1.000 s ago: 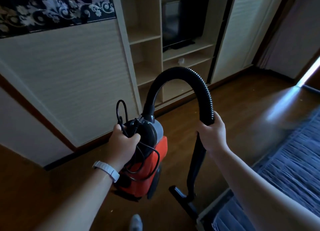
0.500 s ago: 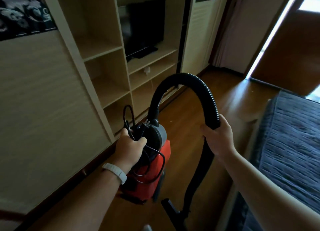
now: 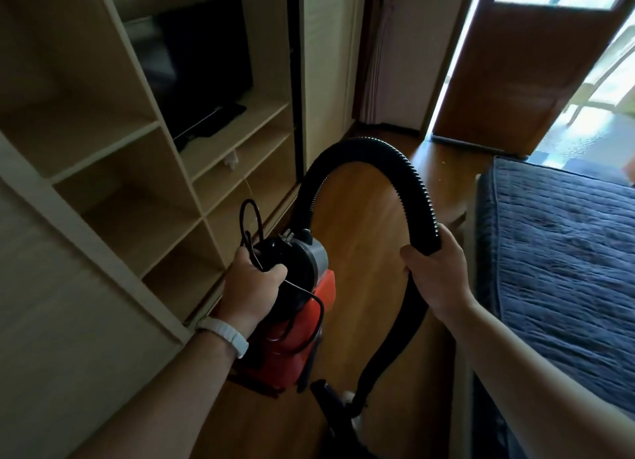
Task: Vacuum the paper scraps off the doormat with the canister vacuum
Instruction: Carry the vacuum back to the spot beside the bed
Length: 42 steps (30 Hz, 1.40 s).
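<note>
Shelving unit [image 3: 137,197] stands on your left, bed [image 3: 556,269] on your right, wooden floor [image 3: 360,224] between them. The canister vacuum [image 3: 292,341] is held by its top, low beside the shelving. Its hose [image 3: 364,149] arches over to your right. Your left grip [image 3: 252,286] clenches the vacuum's top and the power cord [image 3: 242,218]. Your right grip [image 3: 436,276] grasps the hose.

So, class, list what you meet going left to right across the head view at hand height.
Pale wooden shelf unit, left hand, red canister vacuum, right hand gripping black ribbed hose, dark blue quilted bed.
</note>
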Each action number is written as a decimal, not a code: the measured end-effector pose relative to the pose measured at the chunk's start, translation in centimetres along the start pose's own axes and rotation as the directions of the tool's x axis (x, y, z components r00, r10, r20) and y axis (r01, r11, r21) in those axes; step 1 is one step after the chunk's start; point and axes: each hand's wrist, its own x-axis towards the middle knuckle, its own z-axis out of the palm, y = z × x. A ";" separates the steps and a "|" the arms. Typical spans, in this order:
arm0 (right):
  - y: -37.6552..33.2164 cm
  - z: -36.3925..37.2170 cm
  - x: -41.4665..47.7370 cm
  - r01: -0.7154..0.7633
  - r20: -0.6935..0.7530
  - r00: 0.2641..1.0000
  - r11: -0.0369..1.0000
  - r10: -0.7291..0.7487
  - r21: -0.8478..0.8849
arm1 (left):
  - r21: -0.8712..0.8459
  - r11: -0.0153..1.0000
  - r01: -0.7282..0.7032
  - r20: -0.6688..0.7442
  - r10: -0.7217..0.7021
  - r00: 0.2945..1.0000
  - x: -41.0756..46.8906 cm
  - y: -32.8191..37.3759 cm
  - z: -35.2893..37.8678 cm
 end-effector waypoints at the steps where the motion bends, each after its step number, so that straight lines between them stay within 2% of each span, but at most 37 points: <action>1: 0.3 0.4 1.2 -0.007 -0.003 1.000 1.000 0.007 0.007 | -0.002 1.000 0.008 0.010 -0.008 1.000 1.3 0.1 0.7; 9: 0.7 3.1 12.1 -0.052 -0.012 0.999 0.998 0.053 0.037 | 0.034 0.998 0.051 0.082 -0.054 0.995 11.2 3.4 6.1; 15: -0.4 3.7 19.6 -0.030 -0.012 0.999 0.998 0.030 0.055 | 0.064 0.998 -0.024 0.060 0.020 0.998 18.2 6.3 8.9; 21: -1.1 5.7 24.9 -0.025 -0.043 0.999 1.000 0.026 0.016 | 0.040 0.998 -0.040 0.057 0.037 0.998 24.9 8.6 10.5; 32: -1.9 14.7 35.9 -0.074 -0.192 0.980 0.996 0.061 -0.059 | 0.019 1.000 -0.020 0.264 0.014 0.964 40.7 8.7 13.7; 37: -3.8 19.6 41.4 -0.117 -0.274 0.958 0.989 0.089 -0.087 | 0.049 0.996 -0.070 0.343 0.049 0.938 49.8 10.7 14.2; 42: -4.6 21.2 45.9 -0.162 -0.355 0.927 0.982 0.117 -0.100 | 0.111 0.979 -0.173 0.402 0.115 0.908 56.7 13.0 15.7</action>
